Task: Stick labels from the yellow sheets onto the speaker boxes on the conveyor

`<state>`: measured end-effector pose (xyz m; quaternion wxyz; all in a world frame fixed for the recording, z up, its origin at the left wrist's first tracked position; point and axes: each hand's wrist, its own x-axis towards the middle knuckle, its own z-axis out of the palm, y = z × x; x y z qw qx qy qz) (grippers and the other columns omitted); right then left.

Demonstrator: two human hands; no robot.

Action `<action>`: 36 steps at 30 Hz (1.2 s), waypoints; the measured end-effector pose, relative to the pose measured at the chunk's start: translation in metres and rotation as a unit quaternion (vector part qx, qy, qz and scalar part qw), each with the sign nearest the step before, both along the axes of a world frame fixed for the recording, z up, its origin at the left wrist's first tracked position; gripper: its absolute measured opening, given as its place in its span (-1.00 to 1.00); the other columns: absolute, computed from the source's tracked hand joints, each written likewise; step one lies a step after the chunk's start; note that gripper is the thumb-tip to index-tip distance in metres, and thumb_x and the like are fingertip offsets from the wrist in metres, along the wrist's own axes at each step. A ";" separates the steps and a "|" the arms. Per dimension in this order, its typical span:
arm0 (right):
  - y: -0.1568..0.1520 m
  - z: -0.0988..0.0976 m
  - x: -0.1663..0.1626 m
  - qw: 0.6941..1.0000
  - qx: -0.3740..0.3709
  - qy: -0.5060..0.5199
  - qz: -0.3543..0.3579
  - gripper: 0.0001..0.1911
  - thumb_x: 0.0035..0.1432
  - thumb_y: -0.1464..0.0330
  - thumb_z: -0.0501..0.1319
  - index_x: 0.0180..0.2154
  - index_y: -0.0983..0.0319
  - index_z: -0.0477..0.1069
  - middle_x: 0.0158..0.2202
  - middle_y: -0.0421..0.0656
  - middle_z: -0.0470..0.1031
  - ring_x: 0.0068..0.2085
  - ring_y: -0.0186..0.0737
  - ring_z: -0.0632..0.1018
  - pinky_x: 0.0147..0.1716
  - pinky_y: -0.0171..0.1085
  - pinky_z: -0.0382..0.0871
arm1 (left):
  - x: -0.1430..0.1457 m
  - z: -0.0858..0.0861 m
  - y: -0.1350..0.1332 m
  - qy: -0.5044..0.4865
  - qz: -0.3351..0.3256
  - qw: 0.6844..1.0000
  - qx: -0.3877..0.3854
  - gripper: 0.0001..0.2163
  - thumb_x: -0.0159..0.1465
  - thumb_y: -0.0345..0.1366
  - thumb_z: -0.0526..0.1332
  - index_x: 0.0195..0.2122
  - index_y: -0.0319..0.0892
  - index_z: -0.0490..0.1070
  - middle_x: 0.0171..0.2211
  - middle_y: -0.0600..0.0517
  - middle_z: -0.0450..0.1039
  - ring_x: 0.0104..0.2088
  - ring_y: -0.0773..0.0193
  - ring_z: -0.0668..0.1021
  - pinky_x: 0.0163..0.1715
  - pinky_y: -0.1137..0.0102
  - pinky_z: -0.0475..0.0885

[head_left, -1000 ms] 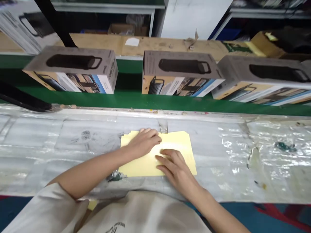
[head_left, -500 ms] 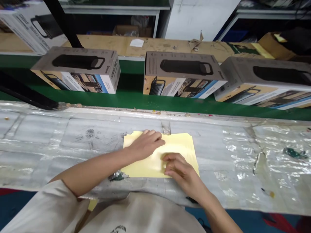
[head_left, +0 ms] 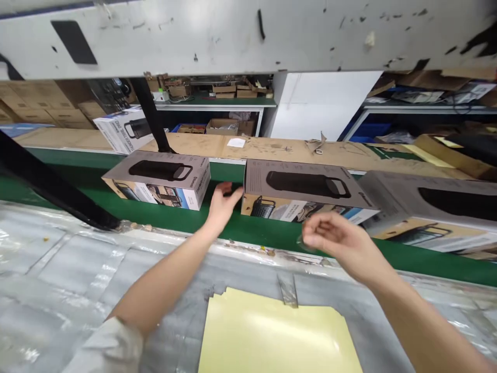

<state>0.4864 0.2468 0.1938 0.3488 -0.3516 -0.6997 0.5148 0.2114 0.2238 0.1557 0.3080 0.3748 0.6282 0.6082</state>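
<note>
Middle box [head_left: 306, 196]: lies flat on the green belt [head_left: 240, 230], between two like boxes, beyond the bench edge; closed, so its contents are hidden
Left box [head_left: 159, 178]: closed, on the same belt, just left of the left hand
Right box [head_left: 427, 212]: closed, on the belt, its near corner close to the middle box
Left hand [head_left: 222, 204]: arm stretched forward over the bench [head_left: 58, 269], fingers apart and open towards the left end of the middle box; fingertips are at that end, but touching or just short cannot be told
Right hand [head_left: 334, 241]: raised in front of the middle box, apart from it, fingers curled in together with the thumb near the fingertips; blurred, so whether they pinch anything cannot be told
Yellow sheets [head_left: 272, 336]: stacked flat on the bench, below and between the two forearms, untouched
Middle box, axis: long side runs left to right along the belt, printed dark shape facing up, left end towards the left hand
</note>
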 end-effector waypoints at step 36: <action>0.189 -0.035 -0.184 0.902 0.393 -0.136 0.119 -0.58 0.08 0.58 0.08 -0.12 0.18 0.58 0.00 -0.05 0.63 0.06 -0.01 0.57 0.13 -0.03 0.41 | -0.014 -0.014 0.088 -0.334 -0.141 0.931 -0.044 -0.29 -0.01 -0.54 0.37 0.22 -0.16 0.35 -0.39 0.08 0.57 -0.46 0.23 0.59 -0.38 0.38 0.50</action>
